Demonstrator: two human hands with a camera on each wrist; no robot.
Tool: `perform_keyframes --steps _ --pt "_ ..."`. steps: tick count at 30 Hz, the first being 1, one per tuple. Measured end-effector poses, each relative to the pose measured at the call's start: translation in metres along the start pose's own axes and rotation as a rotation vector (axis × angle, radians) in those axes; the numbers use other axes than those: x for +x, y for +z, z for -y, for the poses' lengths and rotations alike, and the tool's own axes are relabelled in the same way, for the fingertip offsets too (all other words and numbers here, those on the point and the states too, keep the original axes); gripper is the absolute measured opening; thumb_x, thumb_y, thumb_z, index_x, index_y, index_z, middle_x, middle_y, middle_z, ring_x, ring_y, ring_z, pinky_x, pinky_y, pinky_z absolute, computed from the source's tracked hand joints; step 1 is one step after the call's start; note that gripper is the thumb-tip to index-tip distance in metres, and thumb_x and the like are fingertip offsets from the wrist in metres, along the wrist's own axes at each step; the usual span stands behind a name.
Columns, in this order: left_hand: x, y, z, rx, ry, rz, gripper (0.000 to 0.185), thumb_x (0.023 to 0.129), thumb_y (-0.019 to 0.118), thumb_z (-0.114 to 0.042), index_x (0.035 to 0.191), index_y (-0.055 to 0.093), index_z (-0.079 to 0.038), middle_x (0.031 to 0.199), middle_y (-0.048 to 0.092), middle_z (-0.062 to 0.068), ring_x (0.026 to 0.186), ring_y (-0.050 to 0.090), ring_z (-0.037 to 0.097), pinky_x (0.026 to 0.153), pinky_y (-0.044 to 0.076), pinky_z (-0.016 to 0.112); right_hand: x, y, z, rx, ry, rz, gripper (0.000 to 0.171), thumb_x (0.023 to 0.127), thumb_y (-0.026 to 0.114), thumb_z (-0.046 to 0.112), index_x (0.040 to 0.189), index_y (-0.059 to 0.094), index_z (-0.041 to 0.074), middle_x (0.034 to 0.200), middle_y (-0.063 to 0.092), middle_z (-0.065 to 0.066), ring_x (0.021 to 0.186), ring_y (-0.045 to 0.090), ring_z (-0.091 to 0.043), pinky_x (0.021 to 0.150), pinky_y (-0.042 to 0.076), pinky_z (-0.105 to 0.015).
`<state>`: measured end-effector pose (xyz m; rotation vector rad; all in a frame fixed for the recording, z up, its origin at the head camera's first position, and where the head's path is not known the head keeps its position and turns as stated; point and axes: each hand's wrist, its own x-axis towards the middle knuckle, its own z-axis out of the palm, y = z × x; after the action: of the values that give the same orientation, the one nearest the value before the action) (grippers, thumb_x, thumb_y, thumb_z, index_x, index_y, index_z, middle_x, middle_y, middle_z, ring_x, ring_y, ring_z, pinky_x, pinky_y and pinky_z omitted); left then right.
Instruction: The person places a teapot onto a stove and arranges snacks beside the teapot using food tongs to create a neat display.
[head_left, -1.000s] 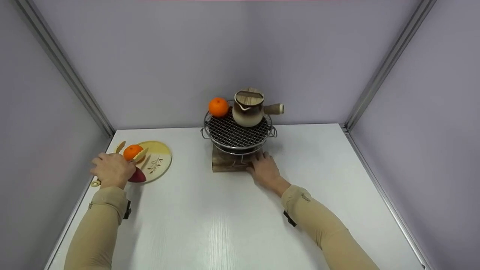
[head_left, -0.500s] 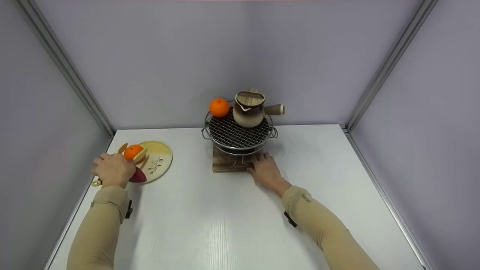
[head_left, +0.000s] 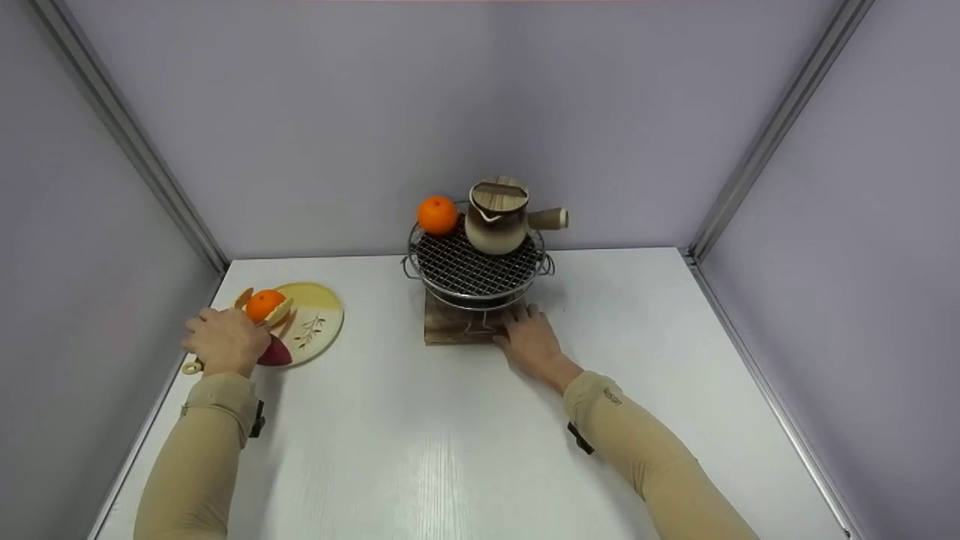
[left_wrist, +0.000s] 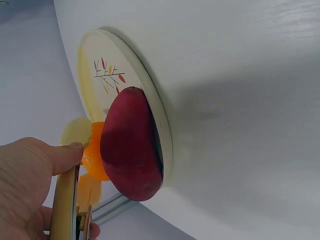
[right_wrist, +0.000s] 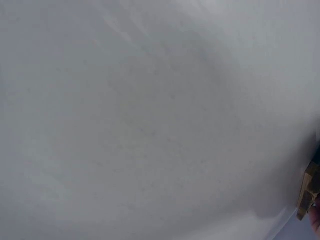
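The white bench point(head_left: 420, 450) is boxed in by lilac walls on three sides, with metal rails along its left and right edges; a wide bare stretch lies open between the two arms and toward the near edge.

The round cream plate with a leaf drawing point(head_left: 319, 326) sits close to the bench's left edge, near the far left corner. On it lie an orange fruit with pale slices beside it point(head_left: 265, 305) and a dark red oval sweet potato point(head_left: 275, 351), whose end overhangs the plate's near rim in the left wrist view point(left_wrist: 131, 145). The left hand point(head_left: 223, 340) rests at the plate's left side, fingers curled round wooden tongs point(left_wrist: 65, 205) whose looped end point(head_left: 191, 367) pokes out toward the bench edge; the thumb point(left_wrist: 62, 155) presses along the top of them, just beside the orange.

At the middle back stands a round wire-mesh grill point(head_left: 477, 262) on a dark wooden square base point(head_left: 457, 327). On the mesh sit a second orange fruit point(head_left: 437, 214) at the left rear and a brown-and-cream ceramic jug with a wooden lid and side handle point(head_left: 499, 216) at the right rear, apart from each other. The right hand point(head_left: 531, 340) lies flat, fingers straight, touching the base's front right corner.
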<state>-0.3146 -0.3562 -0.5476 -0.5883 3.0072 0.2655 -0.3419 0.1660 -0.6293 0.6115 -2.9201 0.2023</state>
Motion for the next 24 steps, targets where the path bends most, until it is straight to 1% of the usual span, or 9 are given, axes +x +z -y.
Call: perform_keyframes --steps 9,16,20,24 --pt "-0.005 0.0 -0.003 -0.007 0.027 -0.021 0.069 0.104 0.063 -0.04 0.127 0.061 0.026 0.13 0.05 0.055 0.123 0.053 0.072 0.102 0.053 0.083 0.001 0.0 0.001 -0.004 0.006 0.002 0.06 0.113 0.066 0.04 0.156 0.056 -0.001 0.155 0.056 -0.027 0.132 0.056 -0.046 0.109 0.054 -0.063" --pt "-0.007 0.002 -0.009 -0.037 0.039 -0.037 0.061 0.102 0.06 -0.032 0.124 0.064 0.025 0.133 0.051 0.056 0.127 0.052 0.073 0.103 0.052 0.085 -0.003 -0.003 0.003 0.004 -0.017 -0.045 0.056 0.112 0.068 0.039 0.15 0.06 -0.001 0.144 0.062 -0.025 0.123 0.059 -0.046 0.101 0.056 -0.062" --pt "-0.007 0.002 -0.01 -0.033 0.039 -0.042 0.064 0.102 0.062 -0.036 0.121 0.065 0.025 0.132 0.052 0.055 0.126 0.052 0.073 0.102 0.052 0.085 -0.002 -0.003 0.003 0.014 -0.024 -0.058 0.053 0.111 0.069 0.038 0.146 0.062 -0.001 0.143 0.063 -0.025 0.123 0.06 -0.047 0.101 0.056 -0.063" --pt "-0.006 0.002 -0.008 -0.026 0.032 -0.027 0.069 0.103 0.064 -0.042 0.121 0.065 0.024 0.134 0.05 0.056 0.128 0.051 0.073 0.102 0.052 0.084 -0.001 -0.002 0.002 0.002 -0.023 -0.054 0.05 0.112 0.068 0.038 0.144 0.064 0.0 0.143 0.064 -0.024 0.124 0.06 -0.046 0.102 0.056 -0.062"
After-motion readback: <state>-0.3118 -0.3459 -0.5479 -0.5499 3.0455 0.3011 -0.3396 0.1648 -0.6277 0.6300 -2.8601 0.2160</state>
